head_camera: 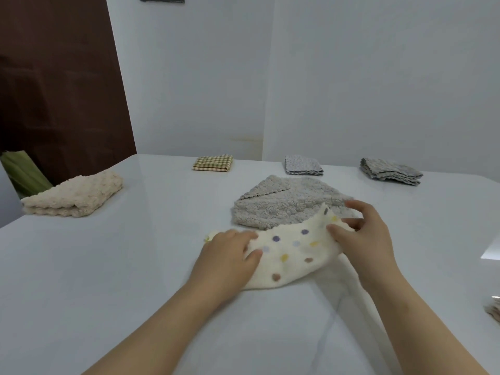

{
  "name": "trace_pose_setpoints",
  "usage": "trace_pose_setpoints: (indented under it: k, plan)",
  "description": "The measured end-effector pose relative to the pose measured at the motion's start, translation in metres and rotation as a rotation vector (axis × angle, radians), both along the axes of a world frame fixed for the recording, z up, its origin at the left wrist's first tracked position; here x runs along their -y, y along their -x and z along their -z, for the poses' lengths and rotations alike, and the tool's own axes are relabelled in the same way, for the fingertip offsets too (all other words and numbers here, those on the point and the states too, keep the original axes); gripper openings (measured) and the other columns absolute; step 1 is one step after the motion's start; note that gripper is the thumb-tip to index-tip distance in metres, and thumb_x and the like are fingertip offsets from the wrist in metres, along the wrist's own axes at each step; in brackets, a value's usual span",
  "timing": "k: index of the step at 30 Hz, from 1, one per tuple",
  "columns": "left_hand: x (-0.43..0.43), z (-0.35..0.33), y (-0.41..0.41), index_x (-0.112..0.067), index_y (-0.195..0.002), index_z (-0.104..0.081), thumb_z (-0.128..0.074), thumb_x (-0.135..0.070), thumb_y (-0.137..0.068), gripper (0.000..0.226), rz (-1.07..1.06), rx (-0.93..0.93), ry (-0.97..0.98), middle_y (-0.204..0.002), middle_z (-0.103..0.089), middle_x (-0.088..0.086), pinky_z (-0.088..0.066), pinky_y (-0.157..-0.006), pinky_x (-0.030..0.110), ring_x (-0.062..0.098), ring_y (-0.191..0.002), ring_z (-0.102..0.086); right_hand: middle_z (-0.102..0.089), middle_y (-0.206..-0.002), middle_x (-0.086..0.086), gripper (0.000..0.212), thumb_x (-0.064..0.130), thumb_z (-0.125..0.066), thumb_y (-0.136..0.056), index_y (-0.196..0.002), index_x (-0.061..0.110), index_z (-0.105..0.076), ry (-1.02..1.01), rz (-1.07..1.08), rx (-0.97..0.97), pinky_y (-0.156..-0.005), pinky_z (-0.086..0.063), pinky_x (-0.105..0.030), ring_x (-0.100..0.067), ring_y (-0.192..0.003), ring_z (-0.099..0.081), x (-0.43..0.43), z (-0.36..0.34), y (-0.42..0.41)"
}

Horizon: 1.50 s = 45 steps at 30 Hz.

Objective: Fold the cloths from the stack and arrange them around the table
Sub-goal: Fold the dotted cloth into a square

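The left hand (230,255) grips the left end of a dotted cloth (292,250) and the right hand (362,236) pinches its lifted right end, toward the counter's (108,266) near edge. A folded beige cloth (73,196) sits at the left edge, and a spread grey cloth (284,204) lies just behind the dotted one.

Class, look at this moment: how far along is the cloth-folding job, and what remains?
Done: a beige fluffy cloth, a yellow checked cloth, a pale patterned cloth and a grey wavy-edged cloth lie folded round the white table. In hand: the left hand and right hand hold a cream dotted cloth, mid-fold. Left: the grey fluffy cloth, mostly unfolded, behind it.
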<state>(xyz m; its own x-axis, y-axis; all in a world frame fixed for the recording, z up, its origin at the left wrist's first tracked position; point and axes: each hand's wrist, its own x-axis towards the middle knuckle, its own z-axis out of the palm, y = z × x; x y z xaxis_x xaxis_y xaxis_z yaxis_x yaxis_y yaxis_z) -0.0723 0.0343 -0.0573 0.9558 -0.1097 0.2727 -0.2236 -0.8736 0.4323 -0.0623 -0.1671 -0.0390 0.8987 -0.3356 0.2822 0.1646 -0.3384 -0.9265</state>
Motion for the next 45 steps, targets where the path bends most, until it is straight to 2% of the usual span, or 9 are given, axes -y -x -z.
trace_pose_setpoints:
  k: [2,5,10,14,17,22,30,41,45]
  plan:
    - [-0.002,0.005,-0.002,-0.032,-0.125,-0.05,-0.042,-0.04,-0.092,0.034,0.003,-0.043,-0.227,-0.122,-0.051,-0.006,-0.031,-0.096,0.027,0.018,-0.119,-0.041,-0.062,-0.088,-0.001,0.048,0.0,-0.063,-0.077,-0.11,0.033,-0.051,-0.081,-0.079,0.041,-0.08,-0.048,-0.034,-0.02,-0.083,-0.058,-0.009,0.0,0.002]
    - [-0.003,0.004,-0.005,-0.031,-0.122,-0.054,-0.046,-0.037,-0.091,0.032,-0.016,-0.043,-0.148,-0.119,-0.056,-0.007,-0.035,-0.094,0.028,0.018,-0.114,-0.045,-0.063,-0.091,0.0,0.053,-0.002,-0.064,-0.077,-0.099,0.045,-0.051,-0.116,-0.185,0.094,-0.076,-0.048,-0.031,-0.017,-0.08,-0.057,-0.027,0.002,0.005]
    - [-0.003,-0.009,-0.004,-0.025,-0.11,-0.055,-0.045,-0.033,-0.094,0.02,-0.065,-0.191,0.812,-0.088,-0.066,-0.001,-0.044,-0.057,0.022,0.013,-0.069,-0.059,-0.065,-0.081,0.007,0.057,-0.003,-0.065,-0.077,-0.098,0.048,-0.051,-0.071,-0.321,0.188,-0.067,-0.048,-0.018,-0.002,-0.067,-0.059,-0.054,0.004,0.012]
    - [-0.001,-0.019,-0.003,-0.036,-0.098,-0.048,-0.041,-0.037,-0.095,0.007,-0.027,-0.321,1.125,-0.085,-0.063,0.009,-0.05,-0.051,0.025,0.019,-0.063,-0.061,-0.065,-0.075,0.014,0.059,0.0,-0.069,-0.073,-0.096,0.052,-0.055,-0.005,-0.493,0.18,-0.065,-0.048,-0.015,-0.003,-0.068,-0.058,-0.063,0.009,0.017]
    - [-0.008,-0.014,-0.008,-0.041,-0.092,-0.056,-0.045,-0.037,-0.094,0.012,-0.035,-0.272,1.051,-0.084,-0.059,0.002,-0.053,-0.064,0.031,0.017,-0.065,-0.059,-0.067,-0.079,0.013,0.048,0.017,-0.073,-0.061,-0.095,0.048,-0.059,-0.017,-0.613,0.119,-0.074,-0.05,-0.017,-0.006,-0.078,-0.061,-0.065,0.008,0.023]
    - [-0.01,-0.007,-0.006,-0.018,-0.077,-0.072,-0.065,-0.017,-0.084,0.01,-0.05,-0.252,1.004,-0.063,-0.065,-0.001,-0.048,-0.057,0.024,0.013,-0.051,-0.056,-0.068,-0.071,0.012,0.026,0.018,-0.073,-0.071,-0.088,0.034,-0.062,-0.056,-0.479,0.178,-0.073,-0.047,-0.021,-0.005,-0.072,-0.062,-0.057,0.009,0.016]
    - [-0.033,-0.018,-0.009,-0.012,-0.076,-0.069,-0.073,-0.007,-0.075,0.006,-0.142,-0.178,0.981,-0.074,-0.068,0.004,-0.048,-0.055,0.023,0.017,-0.063,-0.058,-0.062,-0.077,0.01,0.024,0.009,-0.064,-0.081,-0.08,0.033,-0.059,0.01,-0.316,0.09,-0.061,-0.041,-0.006,0.005,-0.062,-0.052,-0.047,0.015,0.009]
    - [-0.047,-0.012,-0.011,-0.016,-0.076,-0.065,-0.077,-0.008,-0.07,0.016,-0.191,-0.262,0.608,-0.076,-0.063,0.001,-0.048,-0.054,0.024,0.009,-0.038,-0.05,-0.061,-0.082,0.016,0.017,0.018,-0.062,-0.083,-0.078,0.034,-0.057,0.168,-0.38,-0.053,-0.059,-0.038,-0.003,0.007,-0.065,-0.05,-0.05,0.023,0.009]
    - [-0.048,-0.012,-0.011,-0.019,-0.076,-0.064,-0.075,-0.009,-0.071,0.016,-0.188,-0.273,0.554,-0.081,-0.062,-0.001,-0.048,-0.055,0.023,0.015,-0.048,-0.051,-0.054,-0.097,0.02,0.023,0.03,-0.068,-0.078,-0.092,0.039,-0.053,0.296,-0.445,-0.077,-0.07,-0.036,-0.007,0.001,-0.086,-0.048,-0.051,0.023,0.011]
